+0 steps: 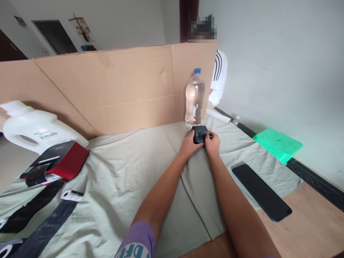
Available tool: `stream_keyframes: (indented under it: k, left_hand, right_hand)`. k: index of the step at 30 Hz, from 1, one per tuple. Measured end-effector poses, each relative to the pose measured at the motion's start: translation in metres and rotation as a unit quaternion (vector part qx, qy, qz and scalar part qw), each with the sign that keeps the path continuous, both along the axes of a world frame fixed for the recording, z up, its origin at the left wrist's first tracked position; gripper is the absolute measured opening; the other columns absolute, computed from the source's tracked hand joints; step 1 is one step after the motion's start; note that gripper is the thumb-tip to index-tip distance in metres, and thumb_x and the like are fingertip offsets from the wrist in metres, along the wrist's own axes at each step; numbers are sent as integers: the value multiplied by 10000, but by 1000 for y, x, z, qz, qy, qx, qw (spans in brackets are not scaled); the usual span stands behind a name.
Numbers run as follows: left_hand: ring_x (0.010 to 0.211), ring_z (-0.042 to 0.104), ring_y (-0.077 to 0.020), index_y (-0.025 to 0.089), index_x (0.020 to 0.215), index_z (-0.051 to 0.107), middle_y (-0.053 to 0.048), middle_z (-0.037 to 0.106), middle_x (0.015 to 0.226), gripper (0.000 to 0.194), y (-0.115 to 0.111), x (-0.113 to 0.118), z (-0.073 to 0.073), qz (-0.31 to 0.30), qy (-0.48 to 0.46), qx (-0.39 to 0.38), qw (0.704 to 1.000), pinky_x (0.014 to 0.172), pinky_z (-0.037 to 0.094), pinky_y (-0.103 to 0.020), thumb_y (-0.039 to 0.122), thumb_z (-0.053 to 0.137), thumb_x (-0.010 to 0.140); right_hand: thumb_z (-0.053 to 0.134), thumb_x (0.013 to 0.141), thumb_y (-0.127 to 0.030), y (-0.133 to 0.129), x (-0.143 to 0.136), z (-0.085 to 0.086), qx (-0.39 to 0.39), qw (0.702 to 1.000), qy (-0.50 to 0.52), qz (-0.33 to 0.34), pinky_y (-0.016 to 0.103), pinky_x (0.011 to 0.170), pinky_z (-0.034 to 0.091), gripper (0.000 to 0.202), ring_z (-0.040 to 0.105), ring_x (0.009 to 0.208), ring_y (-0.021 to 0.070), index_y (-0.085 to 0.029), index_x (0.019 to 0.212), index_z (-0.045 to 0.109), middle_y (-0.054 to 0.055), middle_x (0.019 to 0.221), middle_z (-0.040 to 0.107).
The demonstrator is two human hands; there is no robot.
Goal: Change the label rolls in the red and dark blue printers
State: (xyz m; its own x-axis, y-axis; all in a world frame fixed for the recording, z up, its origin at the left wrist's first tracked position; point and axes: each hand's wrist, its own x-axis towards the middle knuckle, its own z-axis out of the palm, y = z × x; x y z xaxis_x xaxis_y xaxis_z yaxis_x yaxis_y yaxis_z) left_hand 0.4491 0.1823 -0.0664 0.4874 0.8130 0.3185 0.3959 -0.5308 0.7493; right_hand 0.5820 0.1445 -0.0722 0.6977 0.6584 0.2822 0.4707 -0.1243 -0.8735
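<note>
A small black box-like object [199,134] rests on the pale cloth just in front of a clear water bottle with a blue cap [195,100]. My left hand [189,144] grips its left side and near edge, fingers wrapped round it. At its right side, my right hand [212,143] is closed in a pinch on something small and thin that lies over the object's top; too small to name. Both arms reach forward across the cloth.
A cardboard panel [129,89] stands behind. To the left are a white jug [40,125], a red and black box [70,161] and dark strips [48,229]. On the right lie a phone [262,191] and a green plastic item [279,143]. A person sits beyond the panel.
</note>
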Motion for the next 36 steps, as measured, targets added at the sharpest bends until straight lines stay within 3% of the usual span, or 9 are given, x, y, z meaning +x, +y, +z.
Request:
stream_keyframes:
  k: [8,12,16,20,23,26,29,32,36]
  left_hand:
    - [1345,495,-358,42,1533,311,-266,441,1503,970,-6,1,-8,-15,-35,-15,999,1127,403,-444,282,795,727]
    - [1032,673,-293,91,1553,302,-197,674,1228,921,-31,-31,-6,-20,-41,-73,996,989,503,-423,378,740,795]
    - [890,661,-224,172,1520,399,-54,730,937,798,-67,-147,16,14,21,-62,998,886,525,-355,433,686,823]
    - [739,617,-145,232,1393,559,-19,703,960,553,-91,-333,60,188,4,-3,982,768,521,-276,365,624,860]
    - [947,634,-197,201,1235,649,-65,695,1131,387,-86,-470,88,376,-36,67,923,916,495,-324,302,602,864]
    - [1067,625,-254,176,1153,652,-115,663,1239,310,-68,-564,95,506,-91,5,858,981,460,-383,267,596,861]
    - [1091,634,-273,162,973,667,-139,679,1185,176,-47,-602,82,505,-160,-107,841,949,477,-385,271,563,881]
    - [931,678,-259,154,859,651,-133,718,989,208,-29,-604,66,475,-198,-177,839,824,529,-378,333,551,893]
    - [828,670,-220,157,915,650,-97,714,868,282,-14,-598,55,457,-234,-206,833,777,545,-347,421,551,896]
  right_hand:
    - [399,898,-353,-2,-6,3,-36,997,-74,12,469,1011,452,481,620,1134,328,-86,1203,658,225,1191,676]
    - [435,905,-337,-10,-20,11,36,986,-127,-102,514,1036,418,483,564,1190,378,-105,1307,571,291,1260,585]
    - [508,900,-376,-22,-52,26,175,962,-187,-90,688,1008,326,391,470,1238,456,-234,1259,568,244,1248,544]
    - [551,867,-347,-30,-112,34,219,948,-229,37,672,937,364,307,513,1127,418,-209,1137,600,180,1110,575]
    - [546,856,-334,-28,-187,36,228,929,-221,192,522,855,462,235,574,914,292,-198,1034,612,109,953,599]
    - [514,877,-347,-14,-286,37,204,905,-129,349,426,834,498,215,603,898,233,-198,988,622,86,978,653]
    - [507,886,-403,17,-393,33,153,868,5,473,432,929,499,281,626,1060,249,-205,1029,647,100,1101,693]
    - [582,821,-409,55,-483,21,67,840,105,528,468,1039,470,418,585,1229,282,-222,1191,636,107,1300,649]
    - [733,703,-357,90,-548,-5,-14,809,136,571,512,1137,402,832,481,1373,314,-261,1477,442,86,1476,532]
